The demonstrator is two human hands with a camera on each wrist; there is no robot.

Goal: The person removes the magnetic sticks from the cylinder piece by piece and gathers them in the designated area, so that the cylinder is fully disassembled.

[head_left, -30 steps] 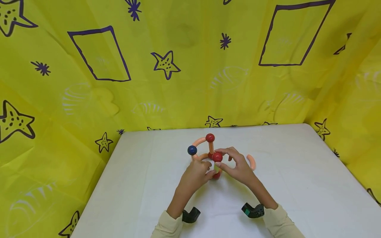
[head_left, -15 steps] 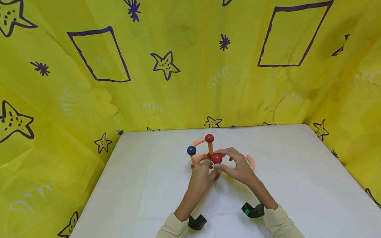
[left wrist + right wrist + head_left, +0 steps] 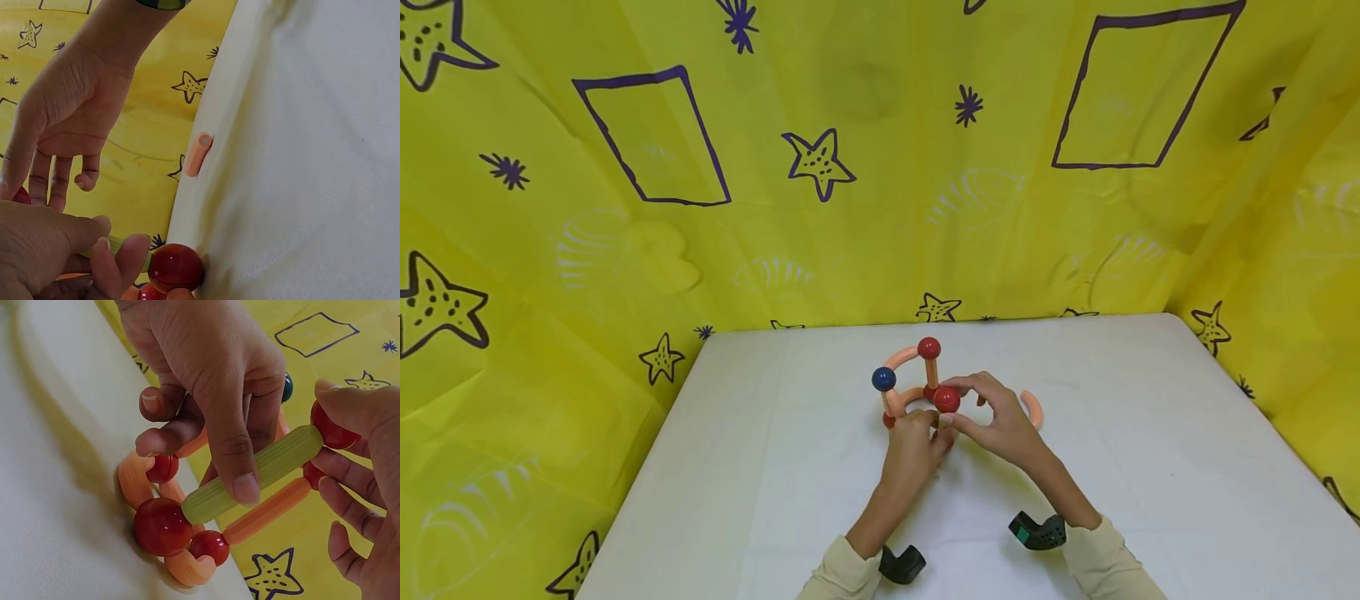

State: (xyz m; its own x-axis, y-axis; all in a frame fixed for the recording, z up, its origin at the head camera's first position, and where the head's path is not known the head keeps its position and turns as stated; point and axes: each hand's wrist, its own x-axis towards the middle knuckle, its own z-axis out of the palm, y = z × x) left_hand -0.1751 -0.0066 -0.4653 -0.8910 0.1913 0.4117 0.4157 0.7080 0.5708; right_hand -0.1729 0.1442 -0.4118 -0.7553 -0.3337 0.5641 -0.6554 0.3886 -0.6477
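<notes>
A toy frame of balls and rods stands on the white table (image 3: 1135, 467). It has a blue ball (image 3: 883, 379), a top red ball (image 3: 928, 347) and orange rods (image 3: 265, 512). My left hand (image 3: 936, 429) pinches a green ribbed rod (image 3: 256, 472) between thumb and fingers. The rod's lower end sits on a red ball (image 3: 161, 526) at the frame's base. My right hand (image 3: 950, 403) grips the red ball (image 3: 328, 428) at the rod's upper end, thumb and fingers around it. In the head view the left hand hides the rod.
A loose curved orange rod (image 3: 1033, 408) lies on the table just right of my right hand, also visible as an orange piece (image 3: 198, 153). Yellow patterned cloth (image 3: 865, 167) hangs behind and at both sides of the table.
My left hand has slid right and forward onto the green rod, now covering it and the lower red ball in the head view. The right hand has held still.
</notes>
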